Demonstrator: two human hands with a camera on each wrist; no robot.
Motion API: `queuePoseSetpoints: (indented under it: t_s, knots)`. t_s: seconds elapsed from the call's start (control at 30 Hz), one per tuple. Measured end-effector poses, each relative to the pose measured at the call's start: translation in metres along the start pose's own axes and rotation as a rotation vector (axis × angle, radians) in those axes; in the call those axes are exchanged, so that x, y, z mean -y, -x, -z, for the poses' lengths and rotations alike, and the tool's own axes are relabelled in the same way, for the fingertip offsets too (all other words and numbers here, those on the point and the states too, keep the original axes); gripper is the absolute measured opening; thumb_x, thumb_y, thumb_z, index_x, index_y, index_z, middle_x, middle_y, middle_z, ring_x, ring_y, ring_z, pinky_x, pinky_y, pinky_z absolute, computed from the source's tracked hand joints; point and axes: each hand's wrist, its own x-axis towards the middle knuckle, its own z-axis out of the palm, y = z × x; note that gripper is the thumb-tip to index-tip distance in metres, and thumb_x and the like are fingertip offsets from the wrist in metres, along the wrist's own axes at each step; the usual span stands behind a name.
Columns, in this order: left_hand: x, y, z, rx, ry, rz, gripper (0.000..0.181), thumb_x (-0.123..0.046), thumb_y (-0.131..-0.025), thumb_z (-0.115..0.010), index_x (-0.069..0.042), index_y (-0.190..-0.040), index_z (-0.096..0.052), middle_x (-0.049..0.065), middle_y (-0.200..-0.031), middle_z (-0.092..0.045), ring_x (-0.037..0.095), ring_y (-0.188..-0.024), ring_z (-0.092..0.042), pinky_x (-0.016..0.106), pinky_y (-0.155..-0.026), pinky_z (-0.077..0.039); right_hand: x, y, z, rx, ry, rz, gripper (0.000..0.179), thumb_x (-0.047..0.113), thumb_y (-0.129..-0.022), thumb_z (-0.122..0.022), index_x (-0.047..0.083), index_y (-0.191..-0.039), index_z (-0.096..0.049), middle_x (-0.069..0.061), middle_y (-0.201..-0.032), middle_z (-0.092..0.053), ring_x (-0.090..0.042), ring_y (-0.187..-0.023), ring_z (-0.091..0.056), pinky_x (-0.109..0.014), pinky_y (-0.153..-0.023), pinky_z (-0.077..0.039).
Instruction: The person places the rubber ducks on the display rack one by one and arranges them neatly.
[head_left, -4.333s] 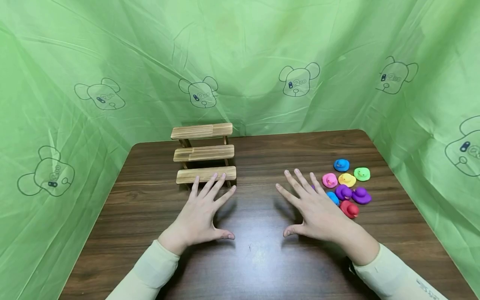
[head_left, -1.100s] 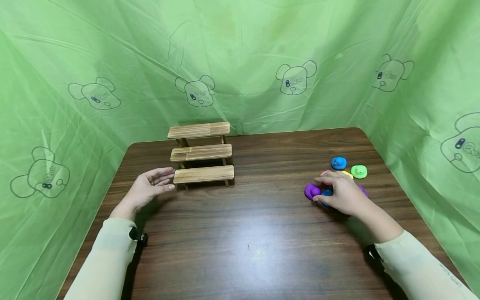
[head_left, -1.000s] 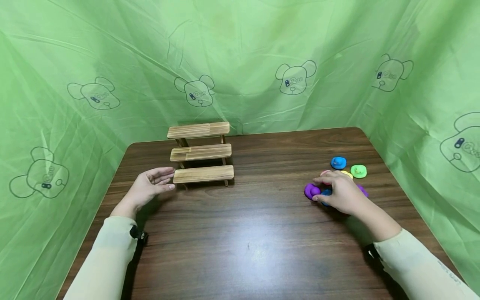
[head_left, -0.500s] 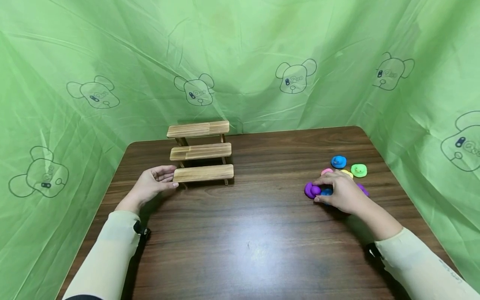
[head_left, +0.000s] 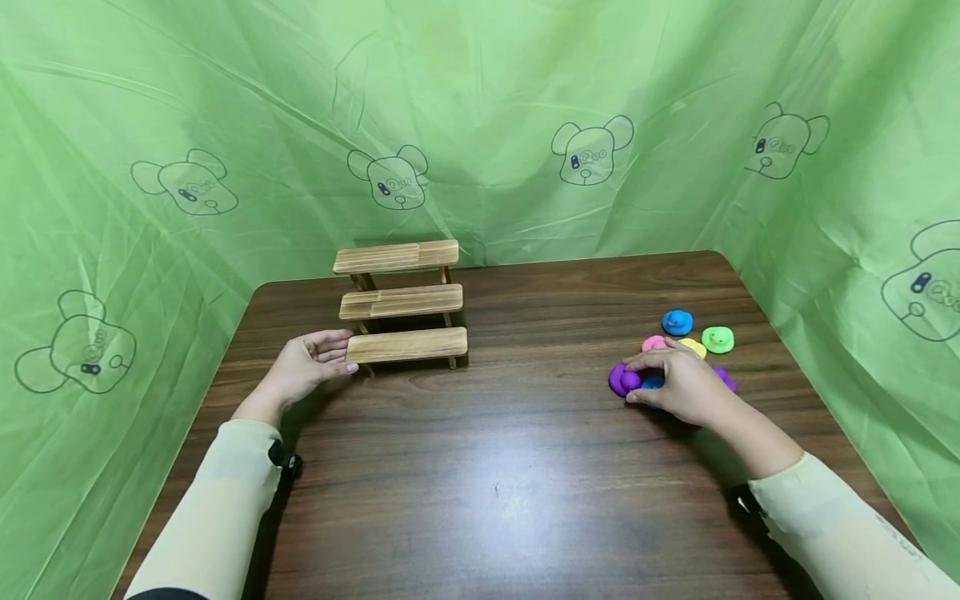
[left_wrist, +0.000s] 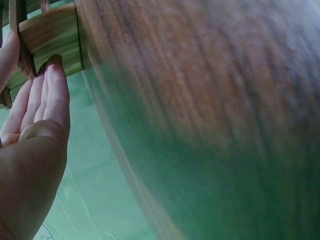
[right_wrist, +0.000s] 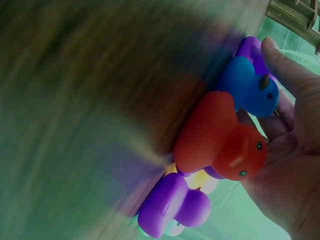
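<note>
Across the dark surface [head_left: 480,500], the left hand [head_left: 300,371] grips the wooden stand [head_left: 408,345] left of centre; mid-right in the frame, the right hand [head_left: 686,385] pinches the purple duck [head_left: 621,381]

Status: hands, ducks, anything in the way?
Left hand at bottom shelf step. Right hand at leftmost purple duck and blue duck beside it, hold unclear. Red duck under palm, could crowd.
</note>
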Motion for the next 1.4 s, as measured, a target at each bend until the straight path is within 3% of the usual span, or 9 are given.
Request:
queuePoseSetpoints:
  t_s: [0.13, 0.37, 0.5, 0.63, 0.73, 0.8, 0.9, 1.07, 1.4]
  knots:
    - [0.0, 0.0, 0.0, 0.01, 0.005, 0.009, 0.069, 0.0, -0.088, -0.084, 0.01, -0.147, -0.051, 0.032, -0.144, -0.056, 0.006, -0.112, -0.068, 0.021, -0.094, -0.057, 0.001, 0.0, 0.001, -0.007, 0.003, 0.002, 0.045, 0.021, -0.071, -0.1, 0.008, -0.11, -0.082, 0.0, -0.109, -0.079, -0.027, -0.105, -0.071, -0.054, -0.1, -0.051]
    - [0.004, -0.001, 0.001, 0.006, -0.006, 0.006, 0.067, -0.002, -0.088, -0.085, 0.008, -0.147, -0.054, 0.029, -0.144, -0.057, 0.007, -0.114, -0.068, 0.022, -0.094, -0.057, 0.004, -0.001, 0.004, -0.062, 0.004, 0.067, 0.039, 0.018, -0.071, -0.1, 0.007, -0.104, -0.082, -0.001, -0.102, -0.08, -0.029, -0.098, -0.073, -0.061, -0.12, -0.033]
    - [0.006, -0.001, 0.001, 0.001, -0.014, 0.003, 0.067, -0.004, -0.088, -0.086, 0.007, -0.146, -0.055, 0.03, -0.144, -0.057, 0.006, -0.113, -0.068, 0.023, -0.094, -0.058, 0.005, -0.004, 0.005, -0.07, -0.027, 0.067, 0.036, 0.019, -0.074, -0.098, 0.009, -0.105, -0.082, 0.002, -0.1, -0.08, -0.025, -0.098, -0.073, -0.056, -0.12, -0.035]
    - [0.006, -0.001, 0.001, -0.001, -0.012, 0.007, 0.066, -0.004, -0.088, -0.086, 0.007, -0.145, -0.055, 0.029, -0.143, -0.058, 0.006, -0.114, -0.067, 0.023, -0.094, -0.058, 0.01, -0.009, 0.006, -0.109, -0.061, 0.069, 0.035, 0.019, -0.076, -0.098, 0.01, -0.106, -0.082, 0.002, -0.101, -0.079, -0.023, -0.095, -0.072, -0.04, -0.096, -0.057]
    - [0.006, -0.002, 0.002, 0.001, -0.016, 0.014, 0.067, -0.006, -0.087, -0.087, 0.006, -0.146, -0.056, 0.028, -0.143, -0.059, 0.007, -0.114, -0.067, 0.023, -0.094, -0.058, 0.017, -0.014, 0.007, -0.131, -0.092, 0.066, 0.034, 0.018, -0.077, -0.096, 0.01, -0.107, -0.082, 0.001, -0.103, -0.077, -0.023, -0.091, -0.072, -0.03, -0.071, -0.059]
    - [0.005, -0.001, 0.002, 0.002, -0.022, 0.013, 0.068, -0.007, -0.087, -0.087, 0.006, -0.146, -0.055, 0.028, -0.144, -0.059, 0.007, -0.115, -0.067, 0.023, -0.094, -0.058, 0.023, -0.019, 0.006, -0.132, -0.115, 0.066, 0.034, 0.019, -0.079, -0.096, 0.011, -0.108, -0.081, 0.001, -0.105, -0.077, -0.022, -0.089, -0.073, -0.028, -0.068, -0.059]
    - [0.005, -0.001, 0.002, -0.001, -0.024, 0.011, 0.069, -0.007, -0.087, -0.087, 0.006, -0.146, -0.055, 0.028, -0.145, -0.058, 0.007, -0.116, -0.067, 0.022, -0.094, -0.058, 0.033, -0.028, 0.004, -0.117, -0.158, 0.066, 0.034, 0.022, -0.081, -0.095, 0.013, -0.11, -0.081, 0.003, -0.108, -0.077, -0.019, -0.094, -0.072, -0.035, -0.073, -0.061]
    - [0.004, 0.0, 0.001, -0.013, -0.01, 0.013, 0.067, -0.005, -0.087, -0.087, 0.005, -0.146, -0.056, 0.028, -0.144, -0.058, 0.006, -0.115, -0.067, 0.023, -0.094, -0.058, 0.054, -0.046, -0.002, -0.104, -0.234, 0.056, 0.035, 0.026, -0.081, -0.095, 0.016, -0.112, -0.082, 0.007, -0.111, -0.076, -0.018, -0.109, -0.071, -0.046, -0.095, -0.059]
    - [0.004, 0.0, 0.002, -0.007, 0.004, 0.027, 0.069, -0.004, -0.087, -0.087, 0.006, -0.146, -0.055, 0.028, -0.146, -0.057, 0.007, -0.115, -0.067, 0.023, -0.094, -0.058, 0.095, -0.084, -0.02, -0.095, -0.363, 0.1, 0.037, 0.023, -0.081, -0.095, 0.014, -0.114, -0.081, 0.005, -0.112, -0.075, -0.017, -0.106, -0.071, -0.043, -0.095, -0.059]
